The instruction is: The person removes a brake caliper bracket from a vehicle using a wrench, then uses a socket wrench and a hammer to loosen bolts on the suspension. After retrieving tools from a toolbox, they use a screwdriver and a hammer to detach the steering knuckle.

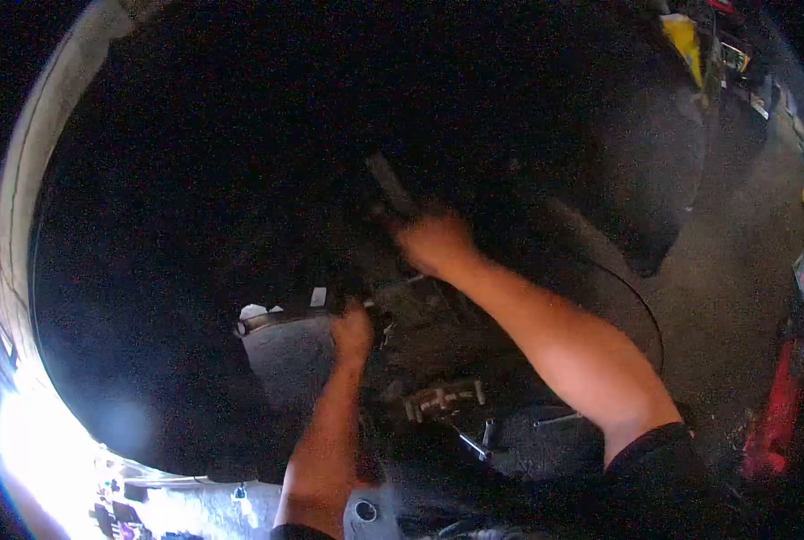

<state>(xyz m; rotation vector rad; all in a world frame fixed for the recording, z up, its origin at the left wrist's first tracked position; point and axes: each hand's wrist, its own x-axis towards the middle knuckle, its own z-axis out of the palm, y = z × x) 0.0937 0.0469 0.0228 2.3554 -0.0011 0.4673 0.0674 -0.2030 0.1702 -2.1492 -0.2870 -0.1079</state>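
Note:
My right hand (433, 243), smeared by motion, reaches into the dark centre of the view with its fingers curled. A flat grey bar (388, 183) runs up and left from those fingers; I cannot tell whether it is in the grip. Lower and to the left, my left hand (353, 333) is closed at a dark part whose shape is mostly hidden. Beside it sits a grey panel (289, 346) with bright patches along its top edge. Below the hands lie a brownish metal bracket (442, 399) and a shiny socket tool (474, 445).
A large dark curved rim (37, 207) arches around the work area on the left. A thin cable (640, 301) curves under my right forearm. On the floor at the right stands a red metal object (775, 414); yellow items (683, 45) are at the upper right.

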